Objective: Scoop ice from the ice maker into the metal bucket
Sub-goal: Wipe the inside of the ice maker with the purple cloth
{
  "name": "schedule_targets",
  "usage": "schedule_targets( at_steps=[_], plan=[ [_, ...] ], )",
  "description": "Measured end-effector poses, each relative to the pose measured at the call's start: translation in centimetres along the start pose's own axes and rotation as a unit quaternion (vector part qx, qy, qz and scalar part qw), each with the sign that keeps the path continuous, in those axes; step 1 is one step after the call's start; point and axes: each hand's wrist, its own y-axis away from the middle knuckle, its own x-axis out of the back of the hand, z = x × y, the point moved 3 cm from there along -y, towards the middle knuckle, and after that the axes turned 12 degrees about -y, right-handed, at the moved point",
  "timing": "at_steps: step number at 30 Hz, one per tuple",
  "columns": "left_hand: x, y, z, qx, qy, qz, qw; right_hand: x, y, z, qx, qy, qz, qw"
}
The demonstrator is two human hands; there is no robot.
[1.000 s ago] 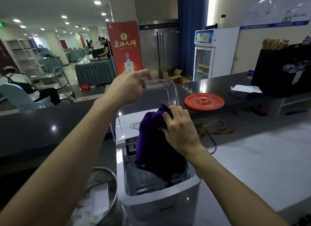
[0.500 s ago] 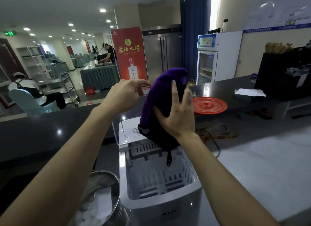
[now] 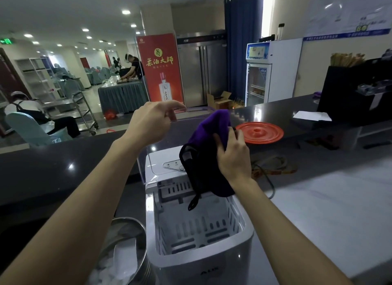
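Note:
The white ice maker (image 3: 197, 261) stands in front of me with its slotted basket (image 3: 197, 227) showing no ice. Its clear lid (image 3: 161, 155) is raised, and my left hand (image 3: 149, 123) pinches the lid's top edge. My right hand (image 3: 232, 155) grips a purple cloth (image 3: 201, 166) above the back of the basket; a black loop dangles from the cloth into the opening. The metal bucket (image 3: 129, 231) sits at the lower left beside the machine, holding ice and a clear scoop (image 3: 125, 255).
A red round lid (image 3: 259, 132) lies on the dark counter (image 3: 53, 170) behind the machine. A cable (image 3: 269, 178) curls to its right on the pale worktop (image 3: 328, 210). A black box (image 3: 358, 89) stands far right. People work in the hall beyond.
My right hand lifted the purple cloth out of the ice maker basket, raised it high, then lowered it a little. My left hand kept hold of the raised lid.

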Motion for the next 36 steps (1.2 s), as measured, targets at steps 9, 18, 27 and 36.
schedule_targets(
  at_steps=[9,18,27,36],
  plan=[
    [0.1,0.0,-0.2,-0.018,0.016,-0.002,1.000,-1.2,-6.1,-3.9,0.143,0.098,0.016,0.985],
    [0.0,3.3,-5.9,0.076,0.149,0.011,0.986,-1.7,-8.4,-5.4,0.262,0.156,-0.058,0.951],
    [-0.8,4.0,-7.0,0.088,0.270,-0.001,0.959,-7.3,-5.5,-10.3,0.405,0.183,-0.087,0.892],
    [-1.7,6.1,-8.8,0.109,0.299,0.008,0.948,-7.3,-0.3,-7.6,0.436,0.094,-0.079,0.892]
  ],
)
